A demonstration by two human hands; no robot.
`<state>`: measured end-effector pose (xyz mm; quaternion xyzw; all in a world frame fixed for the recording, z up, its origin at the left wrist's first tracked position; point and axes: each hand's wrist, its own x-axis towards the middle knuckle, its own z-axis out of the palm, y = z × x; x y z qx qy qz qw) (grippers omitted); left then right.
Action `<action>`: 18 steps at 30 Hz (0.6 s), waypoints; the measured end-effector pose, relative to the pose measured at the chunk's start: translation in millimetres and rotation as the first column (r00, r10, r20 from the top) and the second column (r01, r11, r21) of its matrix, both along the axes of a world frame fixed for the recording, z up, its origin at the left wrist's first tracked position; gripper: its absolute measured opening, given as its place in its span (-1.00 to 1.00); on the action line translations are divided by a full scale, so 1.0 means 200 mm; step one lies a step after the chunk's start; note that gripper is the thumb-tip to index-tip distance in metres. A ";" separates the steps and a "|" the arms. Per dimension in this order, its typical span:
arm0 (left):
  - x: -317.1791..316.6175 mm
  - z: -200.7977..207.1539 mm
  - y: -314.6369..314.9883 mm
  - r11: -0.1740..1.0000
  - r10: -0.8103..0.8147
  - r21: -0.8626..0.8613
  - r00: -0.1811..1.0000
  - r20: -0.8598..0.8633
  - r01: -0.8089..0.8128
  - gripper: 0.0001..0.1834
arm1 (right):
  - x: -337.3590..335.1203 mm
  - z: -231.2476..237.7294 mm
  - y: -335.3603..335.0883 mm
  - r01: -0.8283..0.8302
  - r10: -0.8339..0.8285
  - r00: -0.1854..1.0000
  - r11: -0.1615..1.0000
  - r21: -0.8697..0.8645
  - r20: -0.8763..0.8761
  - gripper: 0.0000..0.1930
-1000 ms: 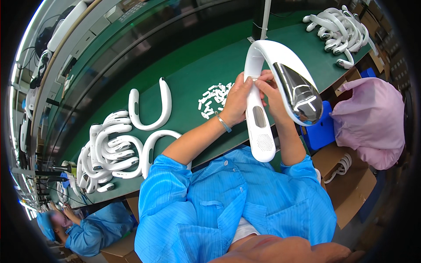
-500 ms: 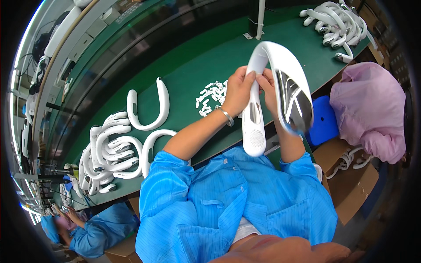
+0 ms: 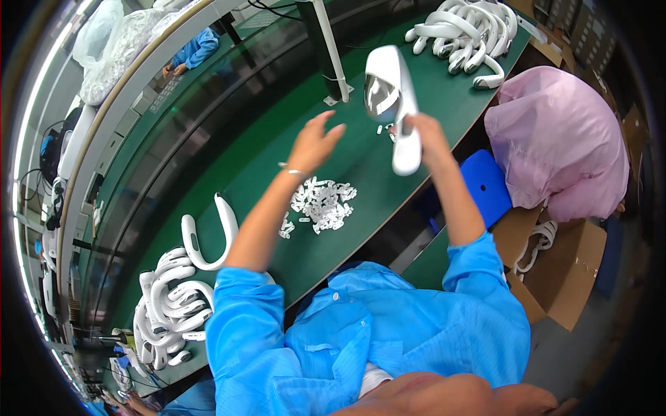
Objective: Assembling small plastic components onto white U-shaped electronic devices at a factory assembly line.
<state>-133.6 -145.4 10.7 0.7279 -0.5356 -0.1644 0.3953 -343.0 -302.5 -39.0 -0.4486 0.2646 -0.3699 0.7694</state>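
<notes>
My right hand (image 3: 428, 139) is closed around one arm of a white U-shaped neck fan (image 3: 407, 151), holding it above the green table. The fan's other arm, with a shiny mirror-like panel, points away from me; motion blurs it a little. Over the table to the left, my left hand (image 3: 316, 144) is empty, its fingers spread. Below that hand lies a loose heap of small white plastic pieces (image 3: 326, 206). A few more small pieces (image 3: 380, 130) show beside the held fan, partly hidden by it.
A single neck fan (image 3: 228, 220) lies left, near a pile of others (image 3: 163, 301). Another pile (image 3: 479, 31) sits far right. A post (image 3: 325, 52) stands at the table's back. A blue stool (image 3: 491, 187), pink fabric (image 3: 555, 139) and an open carton (image 3: 570, 277) are at right.
My left hand has let go of the neck fan and moved left. The right hand has carried the fan away and turned it. My view has shifted, showing more of the white pieces.
</notes>
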 end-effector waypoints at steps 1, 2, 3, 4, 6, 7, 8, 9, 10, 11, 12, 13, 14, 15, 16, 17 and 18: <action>0.08 0.05 0.09 0.999 -0.002 0.040 0.995 0.103 -0.003 -0.45 | -0.03 0.03 -0.16 0.160 -0.165 0.981 0.985 -0.062 -0.099 -0.83; 0.17 0.08 0.21 0.997 -0.006 0.079 0.979 0.206 -0.010 -0.46 | -0.07 0.01 -0.35 0.271 -0.292 0.945 0.951 -0.150 -0.146 -0.79; 0.29 0.05 0.34 0.992 0.064 0.080 0.945 0.320 -0.094 -0.49 | -0.10 -0.01 -0.52 0.321 -0.415 0.876 0.882 -0.344 -0.245 -0.75; 0.36 0.07 0.49 0.986 0.100 0.078 0.903 0.418 -0.145 -0.50 | -0.13 -0.06 -0.71 0.356 -0.486 0.829 0.840 -0.410 -0.275 -0.72; 0.50 0.04 0.80 0.929 0.238 0.127 0.822 0.517 -0.348 -0.53 | -0.14 -0.14 -0.99 0.387 -0.655 0.594 0.742 -0.548 -0.467 -0.60; 0.55 0.02 0.96 0.891 0.295 0.138 0.783 0.548 -0.432 -0.53 | -0.12 -0.16 -1.06 0.324 -0.737 0.429 0.666 -0.672 -0.522 -0.51; 0.58 0.01 1.09 0.849 0.347 0.143 0.739 0.577 -0.509 -0.54 | -0.13 -0.23 -1.19 0.294 -0.729 0.382 0.678 -0.674 -0.567 -0.48; 0.59 0.00 1.22 0.814 0.363 0.167 0.711 0.602 -0.556 -0.54 | -0.09 -0.22 -1.19 0.322 -0.700 0.413 0.710 -0.626 -0.582 -0.49; 0.61 0.00 1.30 0.790 0.361 0.190 0.692 0.625 -0.583 -0.54 | -0.14 -0.32 -1.31 0.269 -0.718 0.339 0.693 -0.668 -0.608 -0.49; 0.61 -0.02 1.38 0.764 0.367 0.208 0.677 0.638 -0.611 -0.52 | -0.09 -0.30 -1.30 0.265 -0.714 0.357 0.696 -0.667 -0.603 -0.47; 0.63 -0.05 1.48 0.759 0.330 0.266 0.703 0.630 -0.594 -0.46 | -0.08 -0.28 -1.27 0.269 -0.713 0.364 0.697 -0.665 -0.599 -0.45; 0.63 -0.07 1.53 0.748 0.295 0.312 0.715 0.634 -0.586 -0.42 | -0.07 -0.29 -1.29 0.262 -0.692 0.349 0.719 -0.643 -0.632 -0.43; 0.64 -0.10 1.58 0.738 0.254 0.360 0.729 0.635 -0.570 -0.39 | -0.07 -0.31 -1.32 0.260 -0.672 0.327 0.740 -0.621 -0.664 -0.42; 0.65 -0.13 1.63 0.734 0.217 0.419 0.770 0.600 -0.534 -0.34 | -0.08 -0.34 -1.36 0.208 -0.684 0.289 0.728 -0.653 -0.670 -0.42; 0.68 -0.22 1.69 0.763 0.166 0.422 0.779 0.605 -0.490 -0.35 | -0.06 -0.37 -1.36 0.156 -0.697 0.252 0.714 -0.683 -0.671 -0.43; 0.69 -0.27 1.73 0.725 0.145 0.494 0.808 0.571 -0.480 -0.37 | -0.05 -0.37 -1.32 0.069 -0.781 0.209 0.612 -0.788 -0.588 -0.46; 0.69 -0.32 1.74 0.687 0.127 0.562 0.837 0.532 -0.461 -0.40 | -0.04 -0.31 -1.25 -0.021 -0.857 0.171 0.490 -0.872 -0.485 -0.49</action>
